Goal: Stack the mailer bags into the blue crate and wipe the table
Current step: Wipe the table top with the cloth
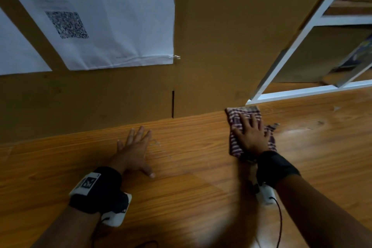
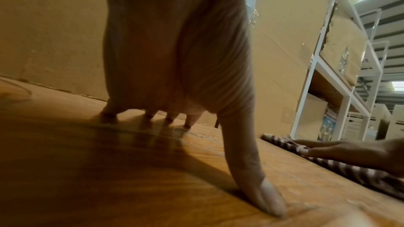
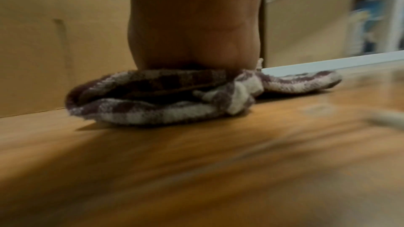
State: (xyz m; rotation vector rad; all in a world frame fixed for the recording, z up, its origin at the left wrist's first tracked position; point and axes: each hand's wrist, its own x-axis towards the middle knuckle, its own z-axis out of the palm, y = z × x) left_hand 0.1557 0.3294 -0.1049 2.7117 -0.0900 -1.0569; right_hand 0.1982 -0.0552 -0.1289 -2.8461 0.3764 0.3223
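- I am seeing the right hand [image 1: 252,136] reaching forward, its grip flat with fingers spread, pressing down on the striped cloth [image 1: 235,143].
- The cloth is lying bunched on the wooden counter [image 1: 191,197], near the cardboard wall [image 1: 221,46] and the white shelf [image 1: 281,94].
- The left hand [image 1: 134,151] is resting spread on the counter, grip open, holding nothing.

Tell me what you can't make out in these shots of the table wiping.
- Blue crate and mailer bags: in no view.
- Text on the taped paper sheet: head view, too small and blurred.
- Right hand fingers: right wrist view, the palm hides them.
- Table under the striped cloth: covered.
- White shelf contents: cut off by the frame edge, blurred.
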